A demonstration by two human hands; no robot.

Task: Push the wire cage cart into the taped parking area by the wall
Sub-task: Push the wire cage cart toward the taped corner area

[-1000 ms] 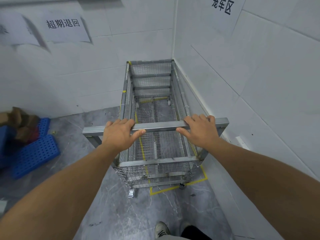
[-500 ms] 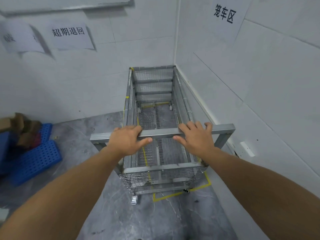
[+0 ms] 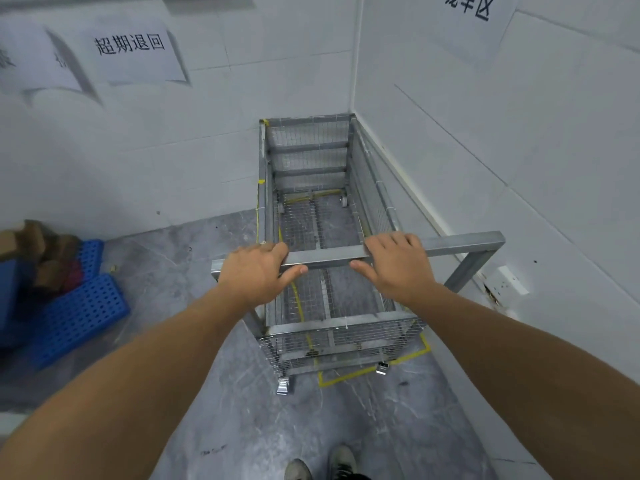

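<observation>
The wire cage cart (image 3: 311, 161) is an empty steel mesh box on casters, standing in the room's corner with its far end against the back wall and its right side along the right wall. My left hand (image 3: 254, 273) and my right hand (image 3: 394, 263) both grip its grey handle bar (image 3: 460, 242), fingers over the top, thumbs under. Yellow floor tape (image 3: 367, 372) outlines the parking area; its near line shows just behind the cart's rear casters, and its left line runs under the mesh floor.
Blue perforated plastic pallets (image 3: 74, 311) with brown cardboard pieces (image 3: 38, 251) lie at the left by the back wall. Paper signs (image 3: 130, 45) hang on both walls. A wall socket (image 3: 512, 280) sits low on the right wall. My shoes (image 3: 322, 464) stand on grey floor.
The cart has rolled forward into the corner, its far end now closer to the back wall. Both hands stayed on the handle bar and moved forward with it.
</observation>
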